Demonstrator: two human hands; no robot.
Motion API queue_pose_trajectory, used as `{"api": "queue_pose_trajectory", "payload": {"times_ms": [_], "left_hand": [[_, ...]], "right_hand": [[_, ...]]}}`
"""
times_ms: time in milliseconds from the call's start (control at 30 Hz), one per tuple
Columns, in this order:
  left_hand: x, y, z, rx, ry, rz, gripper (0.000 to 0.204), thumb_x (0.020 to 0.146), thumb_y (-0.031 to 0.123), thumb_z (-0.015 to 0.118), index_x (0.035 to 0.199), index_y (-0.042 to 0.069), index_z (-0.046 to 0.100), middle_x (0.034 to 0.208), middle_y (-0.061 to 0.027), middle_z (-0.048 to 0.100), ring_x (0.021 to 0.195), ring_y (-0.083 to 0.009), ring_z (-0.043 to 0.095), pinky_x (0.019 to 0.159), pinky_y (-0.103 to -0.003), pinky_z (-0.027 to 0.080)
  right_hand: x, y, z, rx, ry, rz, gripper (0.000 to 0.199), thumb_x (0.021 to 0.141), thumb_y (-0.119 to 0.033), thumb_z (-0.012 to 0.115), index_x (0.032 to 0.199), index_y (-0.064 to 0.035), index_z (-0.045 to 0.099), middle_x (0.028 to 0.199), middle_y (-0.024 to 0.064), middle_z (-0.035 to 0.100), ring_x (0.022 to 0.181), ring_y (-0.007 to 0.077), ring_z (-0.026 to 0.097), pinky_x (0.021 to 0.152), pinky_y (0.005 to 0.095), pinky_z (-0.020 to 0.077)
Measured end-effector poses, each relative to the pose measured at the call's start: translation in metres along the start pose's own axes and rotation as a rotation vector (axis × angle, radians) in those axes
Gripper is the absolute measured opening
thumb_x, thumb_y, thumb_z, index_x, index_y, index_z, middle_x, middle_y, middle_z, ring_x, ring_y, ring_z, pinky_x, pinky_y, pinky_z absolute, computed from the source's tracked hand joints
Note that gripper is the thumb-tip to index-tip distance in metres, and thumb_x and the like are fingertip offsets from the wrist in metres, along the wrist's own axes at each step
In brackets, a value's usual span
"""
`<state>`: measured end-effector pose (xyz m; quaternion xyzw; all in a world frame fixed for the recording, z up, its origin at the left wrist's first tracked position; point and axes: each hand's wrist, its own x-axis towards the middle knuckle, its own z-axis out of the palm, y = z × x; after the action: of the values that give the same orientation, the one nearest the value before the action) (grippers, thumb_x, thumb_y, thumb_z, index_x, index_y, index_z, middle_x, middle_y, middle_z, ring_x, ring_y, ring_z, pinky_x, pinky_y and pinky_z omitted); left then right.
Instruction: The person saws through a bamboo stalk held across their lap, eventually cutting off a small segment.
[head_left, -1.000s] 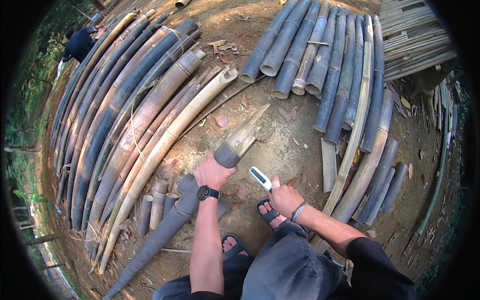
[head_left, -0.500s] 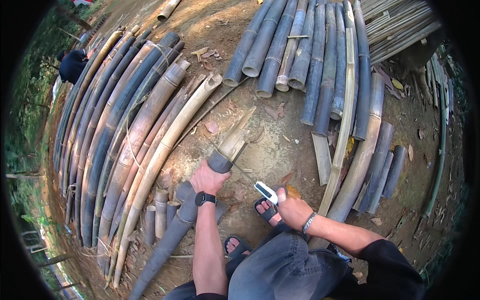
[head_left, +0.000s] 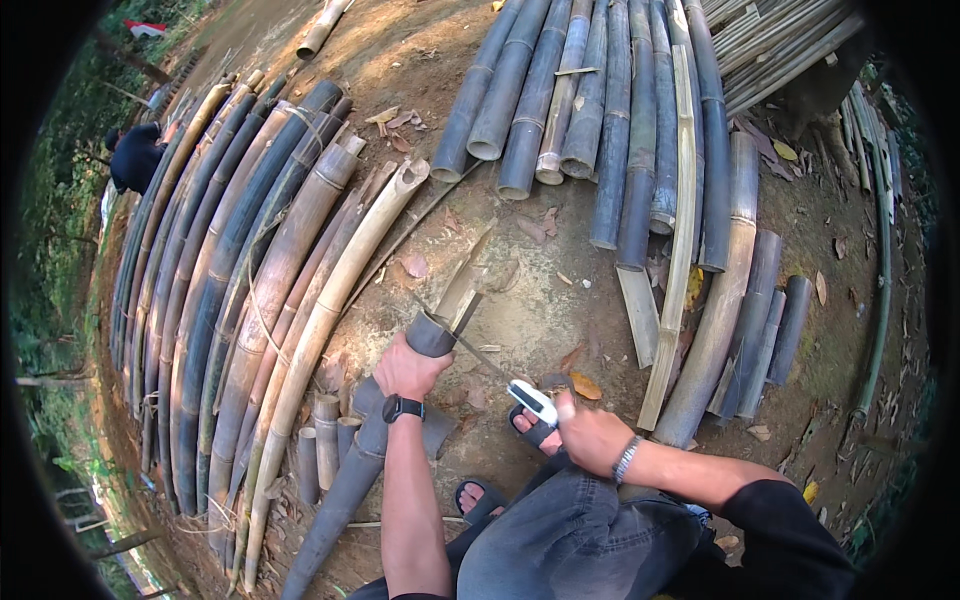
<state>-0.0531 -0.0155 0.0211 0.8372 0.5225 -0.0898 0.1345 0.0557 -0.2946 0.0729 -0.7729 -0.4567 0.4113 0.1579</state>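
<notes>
My left hand (head_left: 413,367), with a dark watch at the wrist, is wrapped round a dark bamboo pole (head_left: 345,500) close to its far end. That pole slants up from the lower left and crosses a short dark bamboo piece (head_left: 367,393). Past the hand its hollow end shows, and a pale split bamboo piece (head_left: 462,290) with a pointed tip sticks out beyond it. My right hand (head_left: 592,436) is closed on the white handle of a hand saw (head_left: 533,401). The thin saw blade reaches leftward to the pole's end, against or just beside the cut.
Long bamboo poles (head_left: 270,290) lie piled on the left, and more dark poles (head_left: 540,110) lie at the far right. Short bamboo lengths (head_left: 325,440) stand left of my pole. A long split strip (head_left: 683,220) lies on the right. Another person (head_left: 136,158) is at the far left.
The view has shifted a little. The split piece at the pole's end now sits lower, and the hollow rim shows more. The saw and my right hand have moved slightly nearer to me.
</notes>
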Motion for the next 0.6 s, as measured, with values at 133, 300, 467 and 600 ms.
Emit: {"api": "queue_pose_trajectory", "payload": {"times_ms": [133, 300, 467, 600], "left_hand": [[-0.002, 0.01, -0.001, 0.005, 0.032, 0.006, 0.074, 0.053, 0.054, 0.083, 0.105, 0.005, 0.065, 0.097, -0.0191, 0.073, 0.091, -0.0355, 0.071, 0.081, -0.044, 0.055], [-0.004, 0.009, 0.003, 0.01, -0.016, -0.014, 0.074, 0.053, 0.054, 0.083, 0.106, 0.005, 0.066, 0.097, -0.0183, 0.073, 0.091, -0.0357, 0.071, 0.081, -0.044, 0.055], [0.0, 0.017, 0.002, 0.007, 0.037, 0.036, 0.072, 0.054, 0.054, 0.083, 0.104, 0.004, 0.066, 0.097, -0.0196, 0.073, 0.091, -0.0359, 0.07, 0.081, -0.045, 0.055], [0.004, 0.01, 0.003, 0.011, 0.001, 0.032, 0.072, 0.054, 0.053, 0.083, 0.103, 0.003, 0.066, 0.097, -0.02, 0.073, 0.09, -0.036, 0.07, 0.081, -0.045, 0.055]], "right_hand": [[0.008, 0.002, 0.006, -0.058, -0.009, 0.046, 0.032, 0.098, -0.018, 0.048, 0.118, 0.0057, 0.038, 0.084, 0.0285, 0.067, 0.074, 0.0434, 0.07, 0.064, 0.0502, 0.0575], [0.011, 0.002, 0.003, -0.046, 0.041, -0.023, 0.025, 0.098, -0.013, 0.046, 0.114, 0.0059, 0.041, 0.083, 0.0291, 0.066, 0.075, 0.0431, 0.071, 0.062, 0.0484, 0.0582], [0.041, 0.006, 0.018, -0.027, 0.115, -0.027, 0.034, 0.096, -0.016, 0.051, 0.118, 0.0081, 0.04, 0.084, 0.0283, 0.066, 0.073, 0.0435, 0.07, 0.06, 0.0499, 0.0572], [0.03, 0.003, 0.024, -0.037, 0.088, 0.018, 0.042, 0.093, -0.02, 0.058, 0.118, 0.0082, 0.039, 0.084, 0.0273, 0.067, 0.073, 0.0447, 0.069, 0.062, 0.0517, 0.0567]]}}
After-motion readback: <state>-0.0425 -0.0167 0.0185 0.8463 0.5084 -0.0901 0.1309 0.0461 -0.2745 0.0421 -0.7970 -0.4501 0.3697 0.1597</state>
